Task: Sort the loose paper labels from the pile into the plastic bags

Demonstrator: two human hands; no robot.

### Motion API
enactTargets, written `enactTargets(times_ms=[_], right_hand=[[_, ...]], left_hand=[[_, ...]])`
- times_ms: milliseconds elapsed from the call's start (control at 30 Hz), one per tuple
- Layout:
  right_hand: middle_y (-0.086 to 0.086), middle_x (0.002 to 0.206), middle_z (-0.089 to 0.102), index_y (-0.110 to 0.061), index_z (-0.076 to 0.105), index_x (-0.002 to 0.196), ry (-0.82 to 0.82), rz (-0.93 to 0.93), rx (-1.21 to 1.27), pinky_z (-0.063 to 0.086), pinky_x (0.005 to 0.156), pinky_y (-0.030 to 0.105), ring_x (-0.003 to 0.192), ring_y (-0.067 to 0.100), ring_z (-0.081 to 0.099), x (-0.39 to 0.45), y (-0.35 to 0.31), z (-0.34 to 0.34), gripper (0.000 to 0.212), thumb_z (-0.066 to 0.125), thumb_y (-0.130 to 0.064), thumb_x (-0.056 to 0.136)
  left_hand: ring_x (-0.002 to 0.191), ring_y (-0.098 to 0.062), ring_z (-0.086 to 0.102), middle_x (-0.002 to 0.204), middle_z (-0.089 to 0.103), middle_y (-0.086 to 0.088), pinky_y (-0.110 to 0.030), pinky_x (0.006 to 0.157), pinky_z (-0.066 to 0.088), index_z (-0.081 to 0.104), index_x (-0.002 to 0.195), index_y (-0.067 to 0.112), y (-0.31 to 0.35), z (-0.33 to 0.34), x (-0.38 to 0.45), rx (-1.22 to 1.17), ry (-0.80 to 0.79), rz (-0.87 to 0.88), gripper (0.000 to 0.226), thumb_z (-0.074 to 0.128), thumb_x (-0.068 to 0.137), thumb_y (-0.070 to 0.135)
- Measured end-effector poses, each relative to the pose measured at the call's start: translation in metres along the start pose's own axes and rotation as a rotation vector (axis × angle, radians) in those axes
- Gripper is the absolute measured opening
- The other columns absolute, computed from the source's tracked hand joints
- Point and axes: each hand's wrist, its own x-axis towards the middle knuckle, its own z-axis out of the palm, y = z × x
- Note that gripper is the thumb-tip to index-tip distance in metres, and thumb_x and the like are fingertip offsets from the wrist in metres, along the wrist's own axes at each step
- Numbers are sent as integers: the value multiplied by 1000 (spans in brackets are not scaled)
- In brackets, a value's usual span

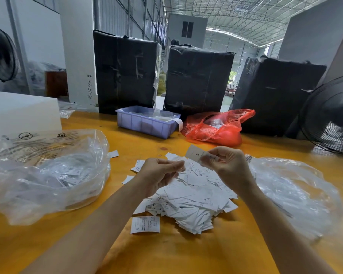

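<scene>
The right hand (pixel 229 165) is raised above the pile of paper labels (pixel 188 196) and its grip pinches a label marked S (pixel 196 154) between thumb and fingers, with some more thin paper below it in the same fingers. The left hand (pixel 159 174) is also over the pile, just beside the right one; its fingers are curled and the tips pinch a small white paper (pixel 179 165), which is blurred, so I cannot tell exactly what piece it is.

The pile lies in the middle of the yellow desk (pixel 186 254), between the two arms. Some single labels lie apart from it, for example one printed label (pixel 145 224) near the front edge of the pile. On the left of the pile is a clear plastic bag with printing (pixel 48 171), open, and labels are seen inside it. On the right is another clear plastic bag (pixel 293 192), crumpled; what is inside I cannot tell.

Further back on the desk stand a blue plastic bin (pixel 147 123) and a red plastic bag (pixel 216 128), touching each other, and behind them three black wrapped bales (pixel 198 78). A fan (pixel 332 115) is at the right edge
</scene>
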Motion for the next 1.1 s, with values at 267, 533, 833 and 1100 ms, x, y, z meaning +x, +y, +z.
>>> enactTargets(times_ms=[267,533,833,1100], right_hand=[[5,79,72,-7,74,81,-33,-90,-165,53,70,39,78,23,65,-2,-2,2,2,73,-7,79],[6,73,72,-6,73,80,-230,100,-95,50,62,37,68,27,64,-1,-5,-2,2,74,-7,78],[11,72,72,0,72,83,-453,370,26,47,67,28,67,17,62,-1,-5,-6,12,77,-8,76],[9,73,73,-3,72,83,-523,399,10,46,61,21,66,12,61,-2,-8,-5,10,76,-11,77]], left_hand=[[59,-7,64,76,74,-9,-14,63,54,73,74,3,2,2,-1,40,-33,-6,24,78,57,20],[50,-4,60,60,68,0,-21,61,48,71,80,8,1,2,-3,140,18,-6,10,75,73,13],[55,-8,62,62,69,-3,-17,55,49,69,76,4,1,10,-7,132,-29,54,8,71,77,12],[69,-16,68,69,71,-8,-23,65,58,68,73,-1,2,16,-6,49,13,46,22,62,86,16]])
